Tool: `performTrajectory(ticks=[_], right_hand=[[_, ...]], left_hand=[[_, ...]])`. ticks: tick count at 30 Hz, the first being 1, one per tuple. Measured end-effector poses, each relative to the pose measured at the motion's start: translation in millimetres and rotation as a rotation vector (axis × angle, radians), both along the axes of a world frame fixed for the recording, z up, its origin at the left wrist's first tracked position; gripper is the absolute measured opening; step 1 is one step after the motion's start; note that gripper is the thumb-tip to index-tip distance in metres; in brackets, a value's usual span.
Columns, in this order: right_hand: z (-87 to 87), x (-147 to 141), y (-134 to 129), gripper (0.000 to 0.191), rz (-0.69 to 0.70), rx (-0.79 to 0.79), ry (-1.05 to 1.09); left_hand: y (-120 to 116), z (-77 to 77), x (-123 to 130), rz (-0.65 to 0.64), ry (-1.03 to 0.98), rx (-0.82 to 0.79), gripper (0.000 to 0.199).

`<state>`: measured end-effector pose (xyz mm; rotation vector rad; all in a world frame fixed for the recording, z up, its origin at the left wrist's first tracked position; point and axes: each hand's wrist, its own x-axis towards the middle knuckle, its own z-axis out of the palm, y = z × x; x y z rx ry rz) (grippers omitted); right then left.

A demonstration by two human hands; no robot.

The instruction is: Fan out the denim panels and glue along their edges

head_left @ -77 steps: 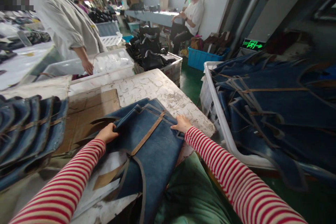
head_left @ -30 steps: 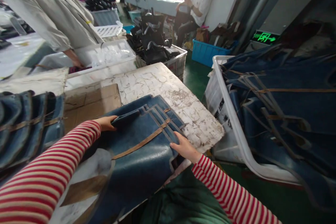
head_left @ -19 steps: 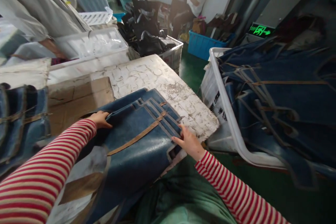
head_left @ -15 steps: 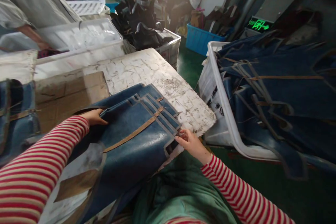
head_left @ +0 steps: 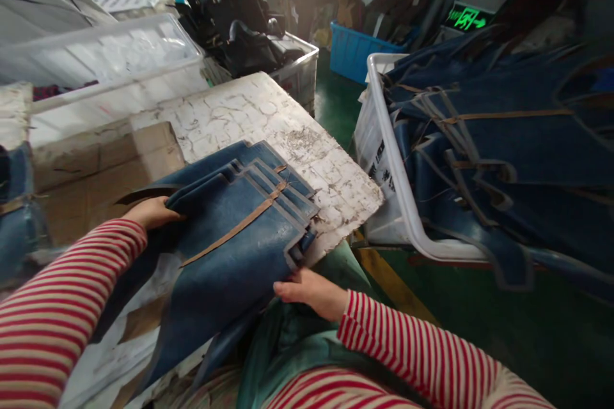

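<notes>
A layered stack of blue leather-like panels (head_left: 230, 236) with grey edging and a tan strip lies over the near corner of the worn white table (head_left: 249, 102). My left hand (head_left: 154, 212) is closed on the folded left edge of the panels, thumb on top and the other fingers mostly hidden. At the near right edge, my right hand (head_left: 307, 291) pinches the blue material, its thumb over the top and the fingertips tucked out of sight. Below the stack, the panels' lower part hangs down toward my lap.
On the right, a white bin (head_left: 407, 204) overflows with more blue pieces (head_left: 503, 147). Flattened cardboard (head_left: 105, 172) lies on the table's left side. Behind stand a white tub (head_left: 115, 70) with clear plastic, a crate of black items (head_left: 259, 45) and a blue crate (head_left: 359, 51).
My right hand has moved from the stack's right corner down and left along its near edge. The left hand keeps its hold, and the camera view has shifted slightly.
</notes>
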<state>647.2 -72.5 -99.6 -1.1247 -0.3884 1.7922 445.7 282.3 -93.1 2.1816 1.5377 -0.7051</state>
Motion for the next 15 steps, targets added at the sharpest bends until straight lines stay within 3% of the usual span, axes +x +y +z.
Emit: performTrajectory(ticks=[4, 7, 11, 15], right_hand=[[-2.7, -38, 3, 0.055, -0.165, -0.186, 0.136], [-4.6, -43, 9, 0.045, -0.254, -0.259, 0.180], [7.5, -37, 16, 0.028, -0.294, -0.218, 0.164], [33.6, -37, 34, 0.028, -0.335, -0.132, 0.222]], left_hand=[[-17, 18.5, 13, -0.051, 0.075, 0.022, 0.036], [-30, 42.7, 24, -0.108, 0.105, 0.077, 0.033], [-35, 90.0, 45, -0.167, 0.106, 0.168, 0.033], [-11, 140.1, 67, -0.186, 0.111, 0.274, 0.034]])
